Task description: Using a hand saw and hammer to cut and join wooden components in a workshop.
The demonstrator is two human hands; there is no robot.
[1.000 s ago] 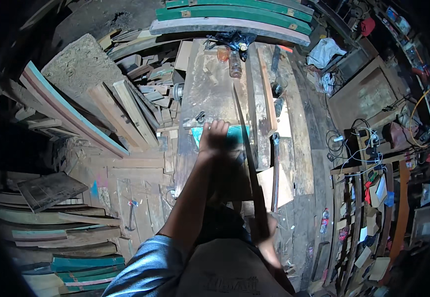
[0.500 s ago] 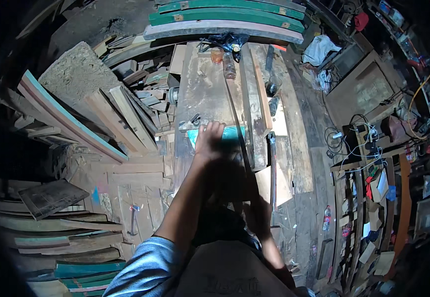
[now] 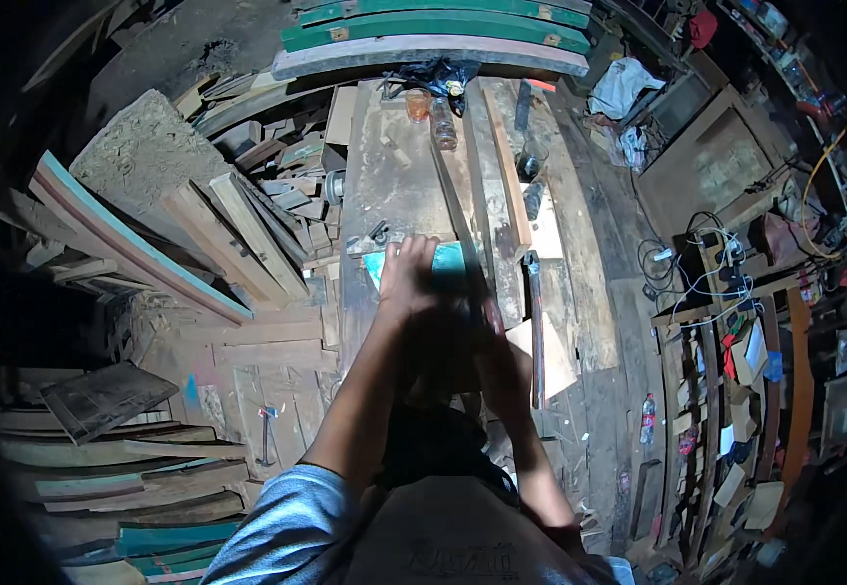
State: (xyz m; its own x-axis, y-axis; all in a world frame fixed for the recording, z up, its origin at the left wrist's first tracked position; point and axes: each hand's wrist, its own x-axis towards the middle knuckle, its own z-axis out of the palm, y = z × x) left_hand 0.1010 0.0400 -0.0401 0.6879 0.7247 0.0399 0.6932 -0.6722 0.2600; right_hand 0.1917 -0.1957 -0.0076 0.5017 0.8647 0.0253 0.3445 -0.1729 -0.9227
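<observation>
My left hand (image 3: 406, 273) grips a teal-painted board (image 3: 450, 255) on the wooden bench (image 3: 399, 180), its fingers curled over the far part. A small black tool (image 3: 378, 232) lies just beyond them. My right hand (image 3: 500, 366), nearer my body and in shadow, is closed on the handle of a long handsaw (image 3: 458, 214), whose blade runs forward along the board's right side. Shadow hides the lower part of the board and most of the grip. Plastic bottles (image 3: 443, 125) and an orange container (image 3: 417, 105) stand at the bench's far end.
Loose planks (image 3: 224, 249) and offcuts crowd the left. Green painted boards (image 3: 433, 29) lie beyond the bench. A long plank (image 3: 506, 166) lies along its right. Tangled cables (image 3: 711, 253) and cluttered shelving are at the right; a hammer (image 3: 266, 434) lies lower left.
My right hand and the saw have pushed forward, away from my body. My left hand stays on the teal board. The whole view has shifted slightly.
</observation>
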